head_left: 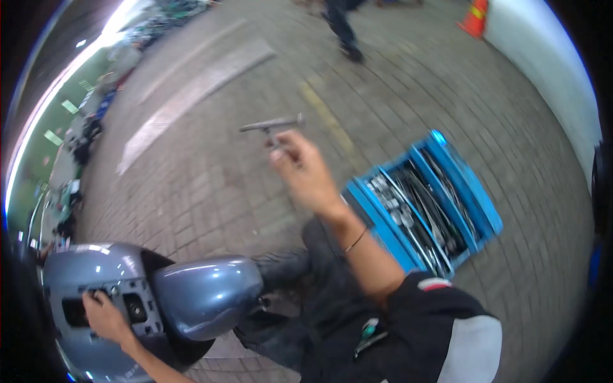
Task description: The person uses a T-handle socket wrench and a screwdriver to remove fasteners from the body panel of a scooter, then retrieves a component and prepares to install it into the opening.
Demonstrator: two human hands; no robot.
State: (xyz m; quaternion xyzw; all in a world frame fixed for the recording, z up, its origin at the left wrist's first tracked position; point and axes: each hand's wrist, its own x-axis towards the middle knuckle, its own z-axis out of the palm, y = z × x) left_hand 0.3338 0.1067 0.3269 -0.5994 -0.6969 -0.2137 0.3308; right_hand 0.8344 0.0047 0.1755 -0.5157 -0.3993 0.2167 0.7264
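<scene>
My right hand [299, 167] is raised over the paved floor, its fingers closed round the shaft of a metal T-handle wrench [268, 124]. The wrench's crossbar sticks out beyond the fingertips. At lower left, my left hand [105, 316] is at the grey-blue front body panel [96, 265] of a scooter, beside a dark rectangular opening. Its fingers are bent in close together at the opening's edge. Whatever they pinch there is too small to make out. A rounded front fender [207, 290] of the same colour lies just right of the panel.
A blue metal toolbox [377, 226] stands open on the right, its trays full of sockets, wrenches and other tools. Another person's leg [343, 29] is at the top. An orange cone [474, 19] stands by the white wall [543, 70]. Several motorcycles line the far left.
</scene>
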